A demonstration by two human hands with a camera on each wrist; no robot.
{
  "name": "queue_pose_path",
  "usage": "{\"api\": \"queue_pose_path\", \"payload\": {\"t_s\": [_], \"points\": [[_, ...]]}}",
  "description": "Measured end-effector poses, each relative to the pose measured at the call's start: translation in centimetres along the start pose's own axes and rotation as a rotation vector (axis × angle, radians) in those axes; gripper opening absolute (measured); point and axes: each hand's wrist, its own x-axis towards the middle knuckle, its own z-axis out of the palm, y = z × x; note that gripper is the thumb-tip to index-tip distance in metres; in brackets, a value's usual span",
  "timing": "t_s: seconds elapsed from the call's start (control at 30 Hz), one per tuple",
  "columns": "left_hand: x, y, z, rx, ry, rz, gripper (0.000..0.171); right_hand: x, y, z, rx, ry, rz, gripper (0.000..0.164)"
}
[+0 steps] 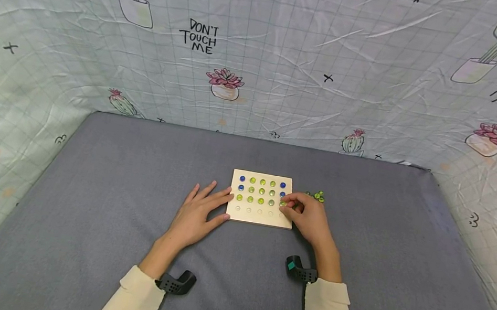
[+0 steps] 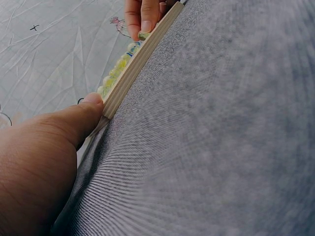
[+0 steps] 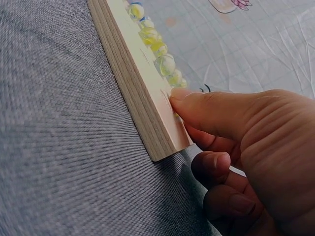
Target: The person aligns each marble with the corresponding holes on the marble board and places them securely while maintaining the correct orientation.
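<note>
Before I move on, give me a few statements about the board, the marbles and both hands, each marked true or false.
1. The right hand pinches a green marble at the board. True.
2. Blue marbles sit at both ends of the farthest row. True.
3. The left hand holds a blue marble. False: the left hand touches the board's left edge.
4. The nearest row is full of marbles. False: its visible hollows are empty.
5. The loose green marbles lie left of the board. False: they lie to its right.
</note>
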Motion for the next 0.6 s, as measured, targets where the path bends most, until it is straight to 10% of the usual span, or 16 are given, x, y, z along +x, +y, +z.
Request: {"api": "queue_pose_path", "payload": {"t_s": [0.6], "points": [[0.1, 0.08, -0.2, -0.002, -0.01, -0.005, 0.05, -0.03, 0.01, -0.15, 0.01, 0.004, -0.009, 0.019]]}}
